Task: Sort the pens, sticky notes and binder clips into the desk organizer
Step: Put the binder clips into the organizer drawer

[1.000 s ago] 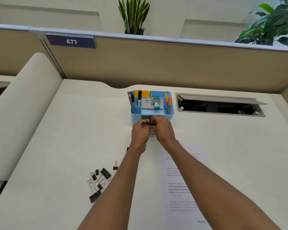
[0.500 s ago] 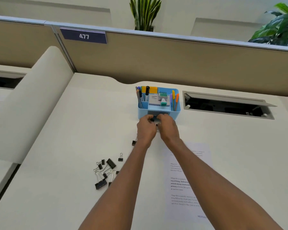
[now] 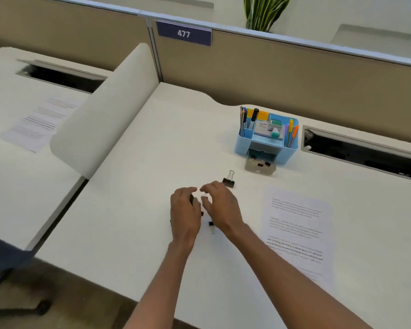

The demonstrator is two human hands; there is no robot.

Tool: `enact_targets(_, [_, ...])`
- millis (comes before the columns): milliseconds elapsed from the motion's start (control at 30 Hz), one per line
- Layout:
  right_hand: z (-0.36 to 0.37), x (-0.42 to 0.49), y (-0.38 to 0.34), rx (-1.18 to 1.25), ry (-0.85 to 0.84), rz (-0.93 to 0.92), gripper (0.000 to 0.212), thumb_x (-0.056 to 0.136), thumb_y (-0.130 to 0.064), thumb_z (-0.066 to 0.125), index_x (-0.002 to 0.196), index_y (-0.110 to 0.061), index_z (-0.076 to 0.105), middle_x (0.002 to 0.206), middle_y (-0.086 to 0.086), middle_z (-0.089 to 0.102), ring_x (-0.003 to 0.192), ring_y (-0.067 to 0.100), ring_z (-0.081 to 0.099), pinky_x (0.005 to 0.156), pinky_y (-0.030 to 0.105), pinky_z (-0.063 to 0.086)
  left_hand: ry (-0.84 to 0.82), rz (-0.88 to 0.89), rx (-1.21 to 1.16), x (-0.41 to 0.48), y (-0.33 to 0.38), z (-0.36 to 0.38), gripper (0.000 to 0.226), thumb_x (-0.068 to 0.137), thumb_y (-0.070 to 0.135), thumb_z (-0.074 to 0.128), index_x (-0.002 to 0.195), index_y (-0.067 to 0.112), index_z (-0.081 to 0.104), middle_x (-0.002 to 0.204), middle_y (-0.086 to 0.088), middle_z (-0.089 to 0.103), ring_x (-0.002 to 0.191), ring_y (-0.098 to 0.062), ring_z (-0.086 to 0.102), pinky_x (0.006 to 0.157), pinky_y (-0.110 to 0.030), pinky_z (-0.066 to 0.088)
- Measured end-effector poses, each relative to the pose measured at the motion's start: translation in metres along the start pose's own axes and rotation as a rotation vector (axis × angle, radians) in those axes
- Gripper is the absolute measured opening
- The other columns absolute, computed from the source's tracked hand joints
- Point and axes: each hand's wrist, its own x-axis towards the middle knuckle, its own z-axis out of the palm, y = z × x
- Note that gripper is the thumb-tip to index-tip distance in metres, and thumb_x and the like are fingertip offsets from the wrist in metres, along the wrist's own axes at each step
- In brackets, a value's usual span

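Hands [image 3: 201, 205] curled low at frame centre over small binder clips [image 3: 211, 223] on the bench [image 3: 133, 186], grip unclear; best pinching clip bodies, not wire handles.

head cam | looks forward and down | desk [image 3: 152, 162] close below | single view

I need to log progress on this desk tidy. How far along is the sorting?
Done: pens and sticky notes stand in the blue organizer, and a few binder clips lie in its open drawer. In hand: both hands are over the loose clips. Left: those, plus one binder clip beyond the fingers.
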Motion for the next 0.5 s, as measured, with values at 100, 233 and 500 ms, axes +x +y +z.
enact_targets(100, [0.018,0.010,-0.020,-0.051,-0.060,-0.077,0.023,0.098,-0.027,0.059,0.119,-0.021,0.068,0.114,-0.003,0.066,0.109,0.018,0.057,0.086,0.035,0.049,0.078,-0.074,0.022,-0.010,-0.026,-0.025,0.032,0.092,0.001,0.060,0.118,0.019,0.067,0.113,0.011,0.058,0.117,-0.018,0.053,0.092,-0.024,0.043])
enact_targets(233, [0.042,0.027,-0.039,-0.227,-0.111,-0.138,0.029,0.099,-0.036,0.059,0.122,-0.021,0.066,0.113,0.001,0.068,0.111,0.022,0.054,0.091,0.034,0.043,0.109,-0.118,0.053,-0.022,-0.048,-0.042,0.030,0.093,0.006,0.063,0.120,0.017,0.067,0.117,0.007,0.059,0.115,-0.023,0.056,0.096,-0.037,0.051])
enact_targets(500, [0.071,0.036,-0.051,-0.476,-0.206,-0.056,0.018,0.094,-0.027,0.064,0.109,-0.017,0.062,0.109,0.006,0.061,0.107,0.027,0.054,0.091,0.034,0.041,0.105,-0.152,0.024,-0.033,-0.063,-0.047,0.030,0.094,0.009,0.064,0.122,0.018,0.067,0.120,0.003,0.061,0.114,-0.022,0.058,0.098,-0.040,0.053])
